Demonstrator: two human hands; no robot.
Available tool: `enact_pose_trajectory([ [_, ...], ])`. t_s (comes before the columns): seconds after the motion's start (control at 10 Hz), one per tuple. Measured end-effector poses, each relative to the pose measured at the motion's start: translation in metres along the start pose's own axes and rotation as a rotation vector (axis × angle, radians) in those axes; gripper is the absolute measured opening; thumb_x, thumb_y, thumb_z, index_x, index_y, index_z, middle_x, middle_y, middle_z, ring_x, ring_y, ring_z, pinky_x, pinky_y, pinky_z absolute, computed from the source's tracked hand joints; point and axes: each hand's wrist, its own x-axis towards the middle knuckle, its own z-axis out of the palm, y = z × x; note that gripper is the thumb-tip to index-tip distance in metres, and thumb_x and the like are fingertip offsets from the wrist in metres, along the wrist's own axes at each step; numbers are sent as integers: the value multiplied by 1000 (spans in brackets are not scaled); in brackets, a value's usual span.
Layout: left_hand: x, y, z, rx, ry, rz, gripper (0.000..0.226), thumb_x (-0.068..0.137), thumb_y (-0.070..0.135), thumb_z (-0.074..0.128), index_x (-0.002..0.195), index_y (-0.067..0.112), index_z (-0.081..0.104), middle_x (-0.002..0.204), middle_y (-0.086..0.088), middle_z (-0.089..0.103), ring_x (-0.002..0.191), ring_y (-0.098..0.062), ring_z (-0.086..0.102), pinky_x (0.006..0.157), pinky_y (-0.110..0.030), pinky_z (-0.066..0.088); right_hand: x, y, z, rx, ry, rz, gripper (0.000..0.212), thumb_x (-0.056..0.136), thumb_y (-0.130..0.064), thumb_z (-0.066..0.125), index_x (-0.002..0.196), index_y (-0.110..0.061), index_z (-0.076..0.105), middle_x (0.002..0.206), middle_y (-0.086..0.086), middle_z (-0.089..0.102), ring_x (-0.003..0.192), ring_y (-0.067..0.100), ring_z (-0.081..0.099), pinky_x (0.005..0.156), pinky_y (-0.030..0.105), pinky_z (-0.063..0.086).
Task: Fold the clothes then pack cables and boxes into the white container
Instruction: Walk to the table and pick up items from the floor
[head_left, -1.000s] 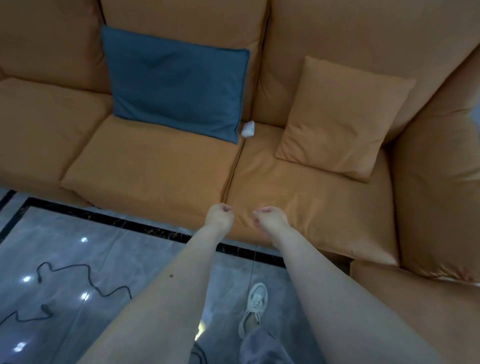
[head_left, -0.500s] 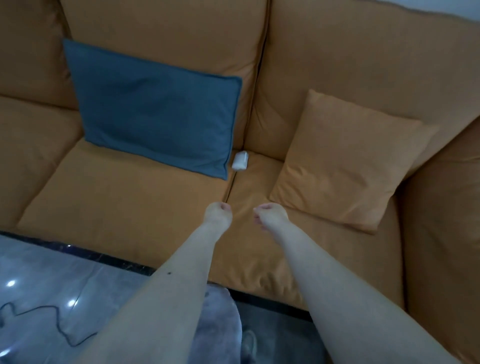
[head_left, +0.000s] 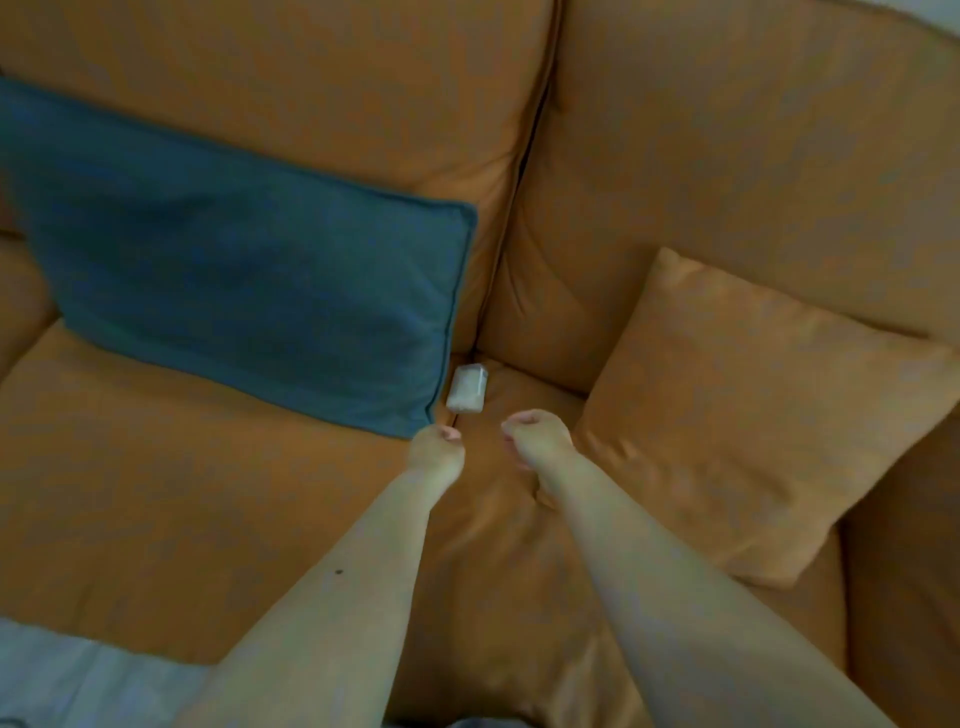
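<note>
Head view, looking down at an orange sofa (head_left: 727, 156). Nearest the camera there's a strip of pale grey floor (head_left: 78, 675) in the bottom left corner, then two bare forearms reaching out over the seat cushions.

The left hand (head_left: 435, 451) and right hand (head_left: 537, 436) sit close together, a small gap between them, both hovering over the seam where the two seat cushions meet. Both have their fingers curled in tight, basically loose fists, and I can't see anything held in either one. The whole frame is kinda blurry, so no finer detail on the fingers than that.

Just past the hands is a small white box (head_left: 468, 388), lying in the crease between the seat cushions, right at the base of the backrest. It's just beyond the left hand's knuckles, not touching either hand.

The box is right beside the lower right corner of a blue pillow (head_left: 234, 296), which leans against the backrest on the left. On the right, an orange pillow (head_left: 753, 405) is propped in the corner of the sofa, near the right hand.
</note>
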Motion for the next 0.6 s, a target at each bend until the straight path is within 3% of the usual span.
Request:
enact_pose_trajectory([
  [0.2,75,2,38,-89,5,-124,37,95,9,39,128,12,55,124,-13,59,109,-29,62,97,-40,51,95,-4,15,-52,-23,-12,16,87,-18,56,101,-21,62,107,5,64,103,24,62,91,36,51],
  [0.3,111,-1,55,-119,39,-153,36,94,10,40,129,9,50,122,-16,60,107,-31,63,93,-40,52,136,-2,31,-75,-70,-29,17,86,-16,55,102,-22,60,103,3,61,101,22,61,87,32,48],
  [0.4,145,-13,74,-229,74,-182,38,95,11,44,133,6,46,124,-20,59,109,-35,62,89,-41,54,174,1,44,-125,-106,-53,30,90,-15,54,120,-17,58,113,7,61,100,22,58,82,28,43],
  [0.5,177,-31,93,-333,65,-213,41,98,16,41,136,1,44,127,-23,58,112,-38,61,86,-40,53,206,1,56,-147,-109,-94,38,92,-14,51,130,-17,51,128,10,58,113,26,58,91,29,46],
  [0.6,191,-35,101,-435,144,-199,39,99,17,40,130,-4,50,127,-23,58,114,-36,60,88,-36,52,232,-1,68,-166,-130,-100,49,96,-17,46,144,-19,36,146,10,41,126,28,49,106,37,43],
])
